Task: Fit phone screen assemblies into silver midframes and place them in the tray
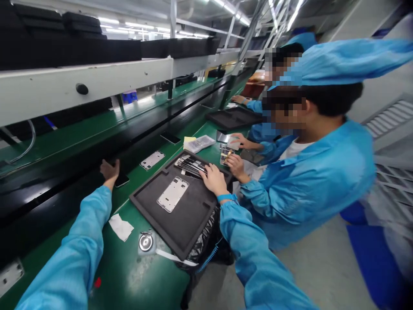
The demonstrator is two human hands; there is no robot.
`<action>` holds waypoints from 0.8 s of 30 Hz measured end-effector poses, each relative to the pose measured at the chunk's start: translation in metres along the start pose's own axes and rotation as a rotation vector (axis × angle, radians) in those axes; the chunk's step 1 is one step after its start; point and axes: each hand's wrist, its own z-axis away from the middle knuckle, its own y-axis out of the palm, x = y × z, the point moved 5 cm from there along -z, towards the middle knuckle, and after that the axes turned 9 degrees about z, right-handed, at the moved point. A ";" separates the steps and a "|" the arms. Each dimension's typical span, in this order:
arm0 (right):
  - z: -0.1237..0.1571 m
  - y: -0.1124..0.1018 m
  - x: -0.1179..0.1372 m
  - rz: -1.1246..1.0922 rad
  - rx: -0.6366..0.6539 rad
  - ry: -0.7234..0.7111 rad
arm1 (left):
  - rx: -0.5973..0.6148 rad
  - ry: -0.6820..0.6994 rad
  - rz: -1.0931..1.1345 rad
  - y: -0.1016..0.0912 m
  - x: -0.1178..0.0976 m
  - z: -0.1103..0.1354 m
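Note:
My left hand reaches over the dark conveyor strip with thumb and fingers apart, and I see nothing held in it. Close beside its wrist, a dark phone-sized panel lies on the green bench. My right hand, a blue band at its wrist, rests with fingers spread on the near end of a fanned stack of thin phone panels. That stack lies in a black foam tray; its end under my fingers is hidden. A white phone frame lies flat in the tray, left of my right hand.
Another white phone frame and a dark phone panel lie beyond the tray. Nearer are a white wipe and a round metal dispenser. At right, a co-worker handles phone parts. A white beam crosses above.

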 end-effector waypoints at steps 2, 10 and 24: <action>0.002 0.006 -0.002 0.038 -0.002 -0.032 | 0.072 -0.061 -0.137 0.031 0.003 0.000; 0.007 0.007 -0.011 0.082 -0.064 -0.078 | 0.532 0.065 -0.331 0.135 -0.012 0.007; 0.015 -0.050 -0.010 -0.281 -0.356 0.092 | 0.374 0.042 -0.145 -0.173 0.044 0.188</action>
